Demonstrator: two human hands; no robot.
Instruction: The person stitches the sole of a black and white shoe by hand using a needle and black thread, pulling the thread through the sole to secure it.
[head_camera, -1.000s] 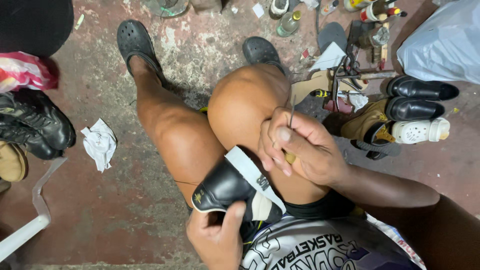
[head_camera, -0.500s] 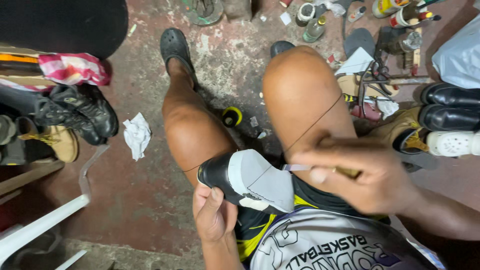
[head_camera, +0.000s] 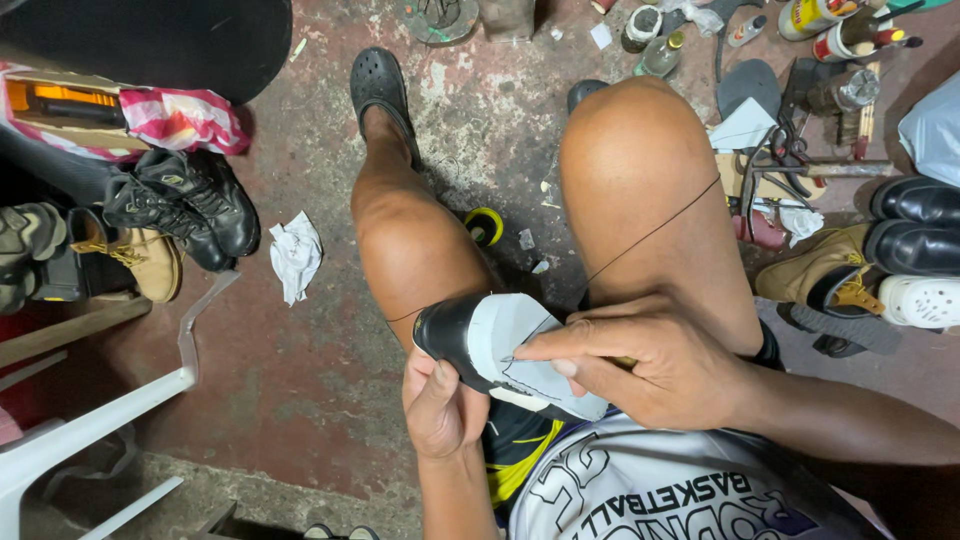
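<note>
While the left hand (head_camera: 440, 405) grips a black shoe (head_camera: 500, 350), right hand (head_camera: 650, 365) fingers pinch a tool at its grey sole.

Left hand (head_camera: 440, 405) grips black shoe (head_camera: 500, 345) sole-up between knees; right hand (head_camera: 650, 360) presses sole, dark thread (head_camera: 650, 235) taut.

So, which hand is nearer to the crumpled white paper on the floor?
Left. The left hand grips the shoe, on the crumpled paper's side; the right hand lies beyond the shoe, farther away.
</note>
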